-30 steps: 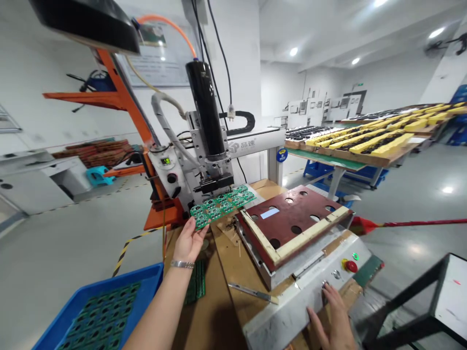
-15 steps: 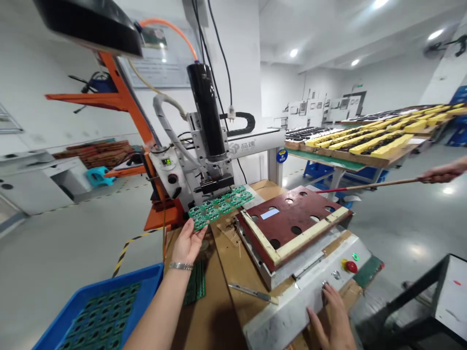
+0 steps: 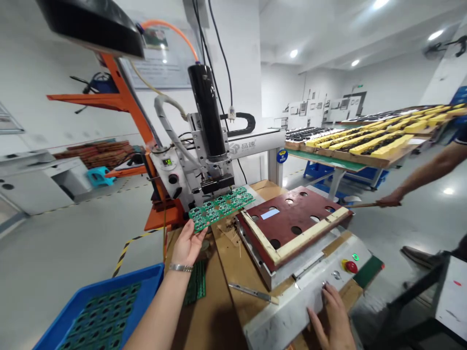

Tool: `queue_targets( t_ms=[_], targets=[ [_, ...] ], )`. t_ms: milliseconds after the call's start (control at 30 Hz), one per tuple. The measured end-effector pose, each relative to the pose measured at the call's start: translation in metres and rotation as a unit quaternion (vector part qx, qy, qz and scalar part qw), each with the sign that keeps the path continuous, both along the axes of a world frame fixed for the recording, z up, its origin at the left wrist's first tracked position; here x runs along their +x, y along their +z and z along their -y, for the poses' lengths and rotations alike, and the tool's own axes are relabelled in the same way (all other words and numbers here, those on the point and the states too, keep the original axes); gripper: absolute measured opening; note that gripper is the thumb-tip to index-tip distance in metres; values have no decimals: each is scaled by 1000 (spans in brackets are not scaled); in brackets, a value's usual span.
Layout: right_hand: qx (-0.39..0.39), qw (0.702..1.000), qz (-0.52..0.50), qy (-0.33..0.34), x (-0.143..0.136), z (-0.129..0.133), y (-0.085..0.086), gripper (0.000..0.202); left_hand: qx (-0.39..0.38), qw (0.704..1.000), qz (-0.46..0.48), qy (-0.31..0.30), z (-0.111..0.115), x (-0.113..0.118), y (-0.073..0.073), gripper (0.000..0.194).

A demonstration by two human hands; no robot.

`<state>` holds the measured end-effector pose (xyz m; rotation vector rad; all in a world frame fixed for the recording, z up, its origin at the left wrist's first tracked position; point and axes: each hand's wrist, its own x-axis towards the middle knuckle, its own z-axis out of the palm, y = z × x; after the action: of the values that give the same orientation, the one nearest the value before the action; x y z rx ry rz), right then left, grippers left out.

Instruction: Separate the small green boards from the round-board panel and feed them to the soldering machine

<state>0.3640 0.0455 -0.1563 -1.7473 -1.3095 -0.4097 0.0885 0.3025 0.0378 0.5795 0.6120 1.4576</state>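
My left hand grips the near end of a long green circuit board, which extends under the head of a machine. My right hand rests at the front panel, fingers apart and holding nothing, with a fingertip on a round button. Behind that panel lies a dark red plate with round holes and pale strips along two edges. A utility knife lies to the left of my right hand. More green boards are stacked beneath my left wrist.
At the lower left is a blue bin of boards. A red button stands on the panel. At the right, a person's hand holds a stick near the plate. Yellow strips fill the tables behind.
The other person's arm has come further into view, and the stick has moved down and toward the plate's right corner. A shoe now shows at the right. Both my hands keep their places.
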Motion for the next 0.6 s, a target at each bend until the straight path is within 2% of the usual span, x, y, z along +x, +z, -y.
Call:
queue_targets(
  t_ms=[333, 600],
  targets=[
    [-5, 1000, -23, -4, -3, 1, -3, 55, -19, 999, -12, 23, 13, -18, -5, 25],
    [-3, 1000, 1, -1, -1, 0, 1, 54, -21, 999, -19, 31, 18, -30, -3, 33]
  ],
)
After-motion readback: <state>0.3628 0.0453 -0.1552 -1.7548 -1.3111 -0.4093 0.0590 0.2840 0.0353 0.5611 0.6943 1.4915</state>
